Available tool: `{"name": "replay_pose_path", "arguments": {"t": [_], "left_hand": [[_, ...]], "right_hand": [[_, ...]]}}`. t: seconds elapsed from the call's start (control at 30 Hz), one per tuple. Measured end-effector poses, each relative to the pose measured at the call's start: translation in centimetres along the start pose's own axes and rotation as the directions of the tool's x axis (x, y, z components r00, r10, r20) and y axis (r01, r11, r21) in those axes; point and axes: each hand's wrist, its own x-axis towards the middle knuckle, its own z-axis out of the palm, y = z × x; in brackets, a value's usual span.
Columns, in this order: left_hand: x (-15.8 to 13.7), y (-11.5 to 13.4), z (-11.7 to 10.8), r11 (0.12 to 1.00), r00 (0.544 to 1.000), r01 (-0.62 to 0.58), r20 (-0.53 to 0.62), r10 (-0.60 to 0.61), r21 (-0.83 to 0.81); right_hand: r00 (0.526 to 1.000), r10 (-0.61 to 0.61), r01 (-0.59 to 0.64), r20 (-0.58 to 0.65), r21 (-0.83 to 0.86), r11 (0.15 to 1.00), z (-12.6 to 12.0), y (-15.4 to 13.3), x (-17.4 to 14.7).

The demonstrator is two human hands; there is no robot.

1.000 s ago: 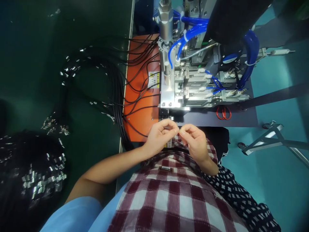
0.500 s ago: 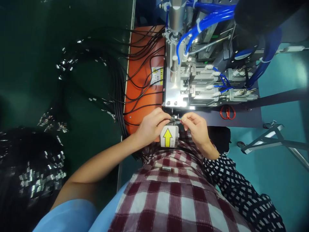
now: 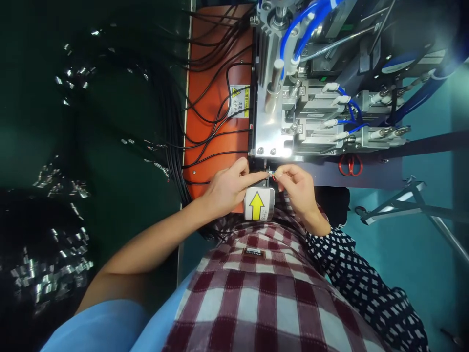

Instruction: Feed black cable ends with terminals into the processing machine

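My right hand is closed in a pinch on thin coloured wires, with some red and blue showing. My left hand points its index finger straight at the small metallic connector end of these wires, touching or nearly touching it. Its other fingers are bent, and no held object shows in them. Both hands work at the front of a metal machine, just above a white block with a yellow arrow. The fingertips partly hide the wire ends.
Black cables with bright metallic ends hang along the left and cross an orange panel with a warning label. Red-handled scissors lie right of the hands. Blue air hoses run over the machine. A metal stand is at right.
My left hand has let its pinch go and now stretches the index finger toward the connector. My right hand keeps its pinch on the wires. The view has shifted slightly.
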Motion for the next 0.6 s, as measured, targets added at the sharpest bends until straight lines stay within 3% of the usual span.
{"name": "replay_pose_path", "arguments": {"t": [0.6], "left_hand": [[0.02, 0.20, -0.06, 0.996, 1.000, -0.004, 0.029, 0.001, 0.091]], "right_hand": [[0.995, -0.095, 0.093, -0.030, -0.056, 0.994, 0.21, 0.11, -0.26]]}}
